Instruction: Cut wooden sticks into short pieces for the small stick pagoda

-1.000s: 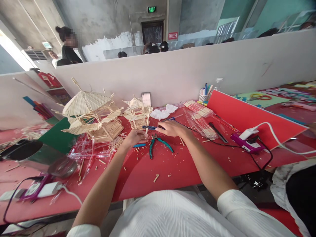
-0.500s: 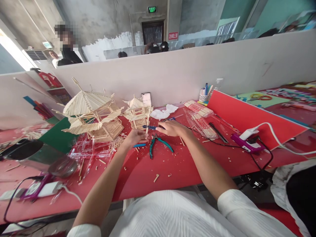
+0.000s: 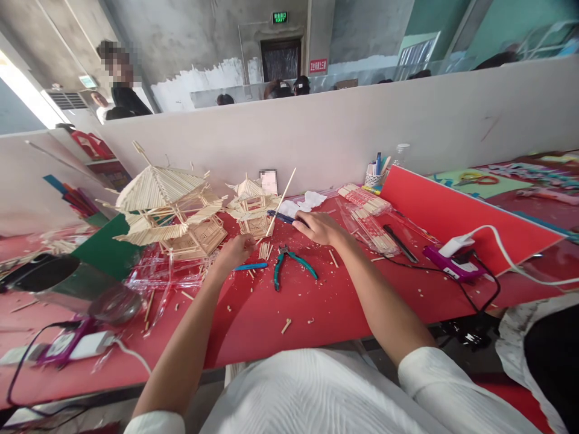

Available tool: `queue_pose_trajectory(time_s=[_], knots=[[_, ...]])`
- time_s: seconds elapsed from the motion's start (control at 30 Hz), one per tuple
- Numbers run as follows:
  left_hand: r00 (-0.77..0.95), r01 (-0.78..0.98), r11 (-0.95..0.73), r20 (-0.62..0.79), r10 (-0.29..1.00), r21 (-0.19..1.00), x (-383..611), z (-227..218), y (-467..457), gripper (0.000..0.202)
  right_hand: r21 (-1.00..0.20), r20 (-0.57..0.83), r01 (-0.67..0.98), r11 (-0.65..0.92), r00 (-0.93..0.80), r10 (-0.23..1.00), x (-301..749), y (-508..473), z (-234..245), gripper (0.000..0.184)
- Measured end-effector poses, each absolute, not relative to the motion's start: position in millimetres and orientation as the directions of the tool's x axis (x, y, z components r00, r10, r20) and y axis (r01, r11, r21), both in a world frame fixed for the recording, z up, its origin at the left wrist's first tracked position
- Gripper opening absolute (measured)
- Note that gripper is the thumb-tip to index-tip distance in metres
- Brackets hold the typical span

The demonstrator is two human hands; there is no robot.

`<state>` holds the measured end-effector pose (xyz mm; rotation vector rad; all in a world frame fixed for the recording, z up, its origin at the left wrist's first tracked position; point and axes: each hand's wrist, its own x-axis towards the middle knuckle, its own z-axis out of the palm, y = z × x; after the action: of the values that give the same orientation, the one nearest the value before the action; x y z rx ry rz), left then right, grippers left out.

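Note:
My left hand point(image 3: 239, 249) rests on the red table point(image 3: 271, 313) with its fingers curled around the lower end of a thin wooden stick point(image 3: 283, 199), which leans up to the right. My right hand point(image 3: 318, 228) is closed on a blue-handled tool point(image 3: 280, 217) whose tip meets the stick. A small stick pagoda model point(image 3: 250, 208) stands just behind both hands. Several short cut sticks point(image 3: 265, 249) lie between the hands.
Teal pliers point(image 3: 289, 263) and a blue pen-like tool point(image 3: 251, 266) lie close by. A large stick pagoda point(image 3: 167, 208) stands at left, with stick packets point(image 3: 368, 220), a purple glue gun point(image 3: 452, 263) and a red panel point(image 3: 456, 220) at right. People are beyond the partition.
The stick has tipped from upright to leaning right, its top higher. My left hand has slid slightly left and down; my right hand and the blue tool have moved up toward the small model.

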<state>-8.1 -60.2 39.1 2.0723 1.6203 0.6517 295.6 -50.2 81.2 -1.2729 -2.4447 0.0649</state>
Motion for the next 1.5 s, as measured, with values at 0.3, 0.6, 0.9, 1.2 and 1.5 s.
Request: queue_pose_trajectory(time_s=[0.3,0.6,0.9,1.2,1.5], knots=[[0.187,0.858,-0.199,0.071,0.98,0.474,0,33,-58,0.026,-0.207,0.281,0.769,0.605,-0.546,0.789,289,-50,78,0.049],[0.201,0.844,-0.219,0.091,0.975,0.489,1,39,-61,0.025,-0.194,0.22,0.754,0.627,-0.589,0.777,286,-46,71,0.052],[0.419,0.438,-0.534,0.361,0.833,0.723,20,71,-90,0.054,-0.134,0.155,0.75,0.648,-0.63,0.761,274,-53,73,0.053],[0.446,0.348,-0.524,0.354,0.822,0.778,12,57,-75,0.057,-0.059,0.183,0.771,0.634,-0.616,0.766,262,-60,74,0.059],[0.466,0.336,-0.55,0.373,0.803,0.765,8,60,-75,0.051,-0.054,0.211,0.762,0.645,-0.623,0.753,254,-58,68,0.059]])
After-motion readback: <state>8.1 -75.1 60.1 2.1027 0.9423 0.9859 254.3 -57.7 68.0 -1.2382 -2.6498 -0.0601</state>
